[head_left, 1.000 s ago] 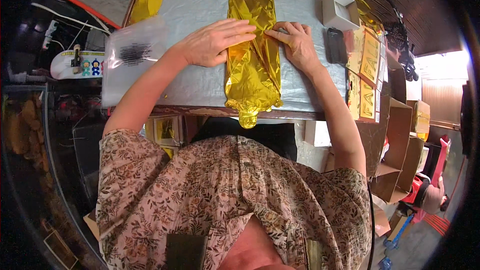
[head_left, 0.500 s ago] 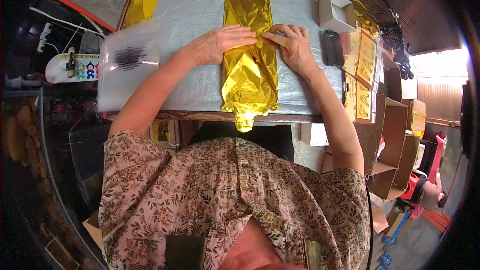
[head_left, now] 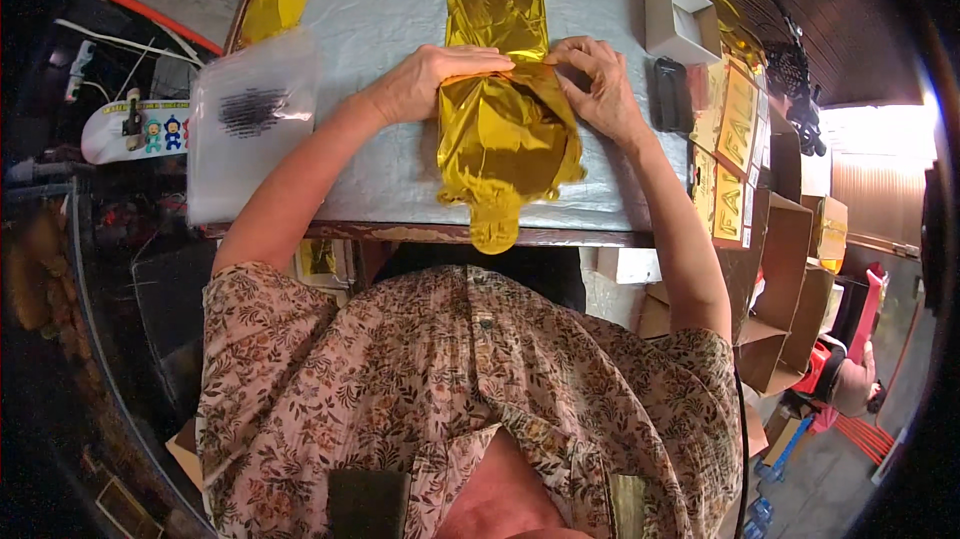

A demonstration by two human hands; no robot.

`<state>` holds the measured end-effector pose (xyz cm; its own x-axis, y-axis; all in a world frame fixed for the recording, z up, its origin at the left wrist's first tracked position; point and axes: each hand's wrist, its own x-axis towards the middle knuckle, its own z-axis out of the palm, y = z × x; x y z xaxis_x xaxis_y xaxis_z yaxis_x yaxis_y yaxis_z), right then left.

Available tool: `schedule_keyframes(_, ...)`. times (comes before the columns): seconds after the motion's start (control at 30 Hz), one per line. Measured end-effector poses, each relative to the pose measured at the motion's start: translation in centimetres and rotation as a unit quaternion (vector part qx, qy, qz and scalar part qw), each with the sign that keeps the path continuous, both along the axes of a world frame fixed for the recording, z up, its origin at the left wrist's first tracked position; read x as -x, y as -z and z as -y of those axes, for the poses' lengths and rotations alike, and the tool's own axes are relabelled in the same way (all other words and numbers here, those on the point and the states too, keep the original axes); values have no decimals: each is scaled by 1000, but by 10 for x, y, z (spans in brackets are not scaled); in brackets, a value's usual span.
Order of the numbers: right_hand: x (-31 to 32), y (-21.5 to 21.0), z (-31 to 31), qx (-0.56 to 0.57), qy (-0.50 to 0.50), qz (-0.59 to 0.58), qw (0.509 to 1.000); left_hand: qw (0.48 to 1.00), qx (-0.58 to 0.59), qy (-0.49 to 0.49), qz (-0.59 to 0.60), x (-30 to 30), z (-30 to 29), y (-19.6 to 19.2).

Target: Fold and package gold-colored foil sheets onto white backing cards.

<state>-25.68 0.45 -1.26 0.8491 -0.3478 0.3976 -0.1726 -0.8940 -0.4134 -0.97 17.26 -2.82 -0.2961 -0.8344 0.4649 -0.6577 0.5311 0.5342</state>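
Foil (head_left: 500, 149) on worktop (head_left: 385, 174), gathered crosswise at middle, tab (head_left: 495, 228) past front edge, beneath straight fingers of left hand (head_left: 430, 81), grip hidden, pinched at edge by closed fingertips of right hand (head_left: 606, 94).

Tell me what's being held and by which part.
The right hand pinches the gold foil at its right edge, around mid-length; the left hand lies across its middle.

Long shiny gold foil shape (head_left: 500, 139) now bunched x-wise at mid; near half fans wider twd R edge of grey-covered bench (head_left: 385, 174), lower end farther in from near edge. R hand (head_left: 605, 91) sits farther from L hand (head_left: 425, 81).
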Motion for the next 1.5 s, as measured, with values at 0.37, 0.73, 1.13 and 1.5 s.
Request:
schedule_keyframes(0.37, -6, 8, 3, -51, 75, 15, 996, 928, -213, -230, -202, 4, 28, -4)
schedule_keyframes(0.73, -3, 15, 6, -58, 114, 3, 992, 910, -230, -225, -261, -20, 10, 7)
schedule_keyframes(1.13, -2, 19, 10, -94, 173, -36, 980, 950, 12, -293, -105, 3, 13, 34)
schedule_keyframes(1.5, -23, 44, -23, -93, 234, 21, 967, 943, -79, -312, -79, -5, -14, 38)
